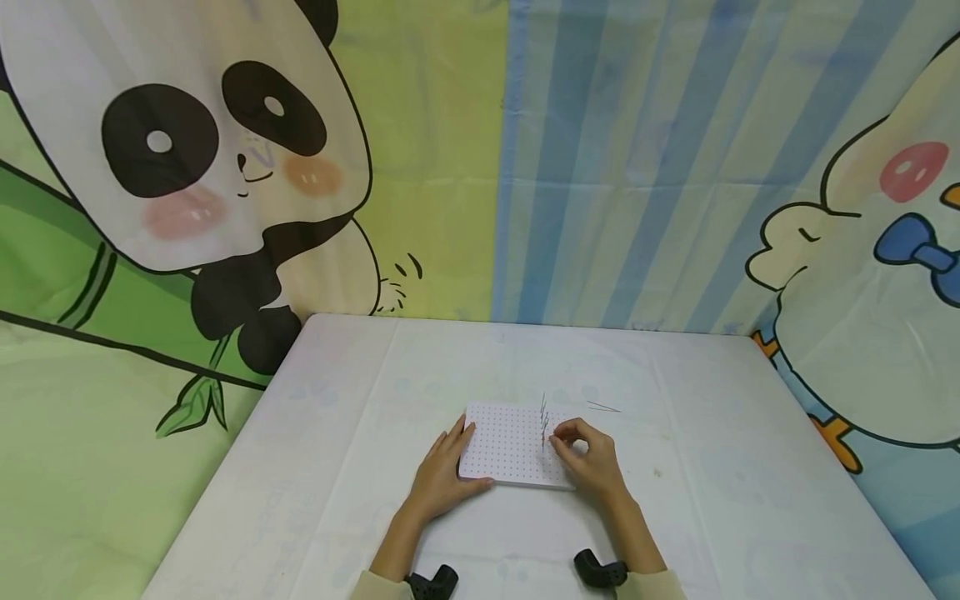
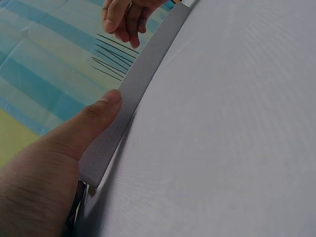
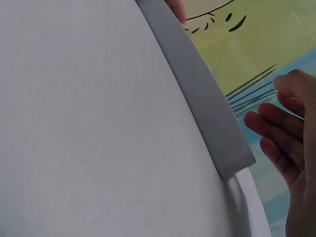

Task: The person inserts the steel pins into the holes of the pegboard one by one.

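Note:
A white board with a grid of small dots lies flat on the table. Several thin dark needle-like sticks stand upright in a row on its right half; they also show beyond the board's edge in the left wrist view. My left hand rests at the board's near left corner, fingers straight along the left side, thumb pressed on the near edge. Over the right part, my right hand has thumb and index finger brought together beside the sticks. I cannot tell whether a stick is between them.
Two loose thin sticks lie on the white tabletop beyond the board's right side. A cartoon-printed curtain hangs behind the table. Dark wrist-worn devices sit at both wrists.

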### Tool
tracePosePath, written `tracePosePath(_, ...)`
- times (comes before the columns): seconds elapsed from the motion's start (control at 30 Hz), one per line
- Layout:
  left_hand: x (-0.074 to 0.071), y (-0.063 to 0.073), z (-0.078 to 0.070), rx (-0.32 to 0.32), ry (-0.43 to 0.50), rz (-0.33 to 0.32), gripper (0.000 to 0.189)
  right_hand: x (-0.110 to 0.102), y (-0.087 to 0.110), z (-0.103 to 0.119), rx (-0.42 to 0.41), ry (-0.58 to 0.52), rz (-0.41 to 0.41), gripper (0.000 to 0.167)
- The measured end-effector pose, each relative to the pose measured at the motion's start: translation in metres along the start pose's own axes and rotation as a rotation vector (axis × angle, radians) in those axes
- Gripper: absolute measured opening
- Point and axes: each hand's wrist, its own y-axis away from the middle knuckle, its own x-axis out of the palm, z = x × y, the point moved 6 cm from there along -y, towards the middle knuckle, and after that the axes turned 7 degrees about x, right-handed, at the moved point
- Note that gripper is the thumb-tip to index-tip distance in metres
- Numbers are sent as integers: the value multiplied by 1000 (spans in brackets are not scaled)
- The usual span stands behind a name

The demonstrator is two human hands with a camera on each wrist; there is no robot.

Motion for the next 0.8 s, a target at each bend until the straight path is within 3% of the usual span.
tracePosePath(0.27,0,0,0,-1,4,1,97,-27,-12,-30,161,96,-90,7)
tracePosePath(0.6,3,-1,3,-3,0,14,99,-55,-21,-75,165,224,-243,9)
tracePosePath(0.8,4,1,5,-21,6,17,99,-52,-26,-90,171,226,-214,9)
